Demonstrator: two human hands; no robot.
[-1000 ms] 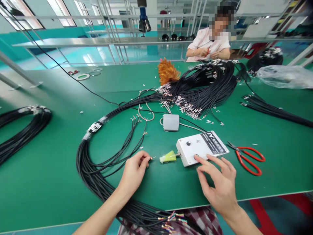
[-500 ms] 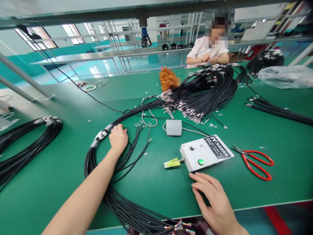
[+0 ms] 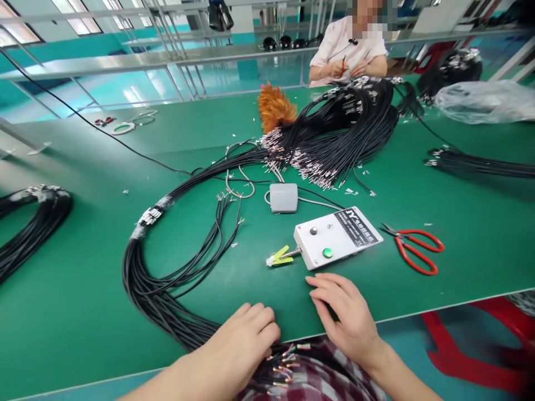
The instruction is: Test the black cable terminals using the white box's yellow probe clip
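My left hand (image 3: 251, 337) lies over the black cables (image 3: 167, 301) at the table's front edge. Its fingers curl around them, with the fingertips hidden underneath. Stripped ends with coloured wires (image 3: 286, 365) stick out beyond it, over a checked cloth. My right hand (image 3: 345, 314) rests open at the front edge, fingers loosely bent, holding nothing. Just beyond its fingertips sits a white control box (image 3: 321, 239) with a knob and a lit green button. A yellow-green clip (image 3: 281, 256) is fixed to the box's shaft.
Red-handled scissors (image 3: 413, 248) lie right of the box, and a grey box (image 3: 283, 198) with a cord stands behind it. Farther back are a large cable heap (image 3: 355, 131) and an orange fluffy duster (image 3: 276, 106). A co-worker (image 3: 349, 53) sits across the table.
My left hand has come from the taped part of the bundle toward me, down to the cable ends. My right hand stays open by the box. The view has tilted down.
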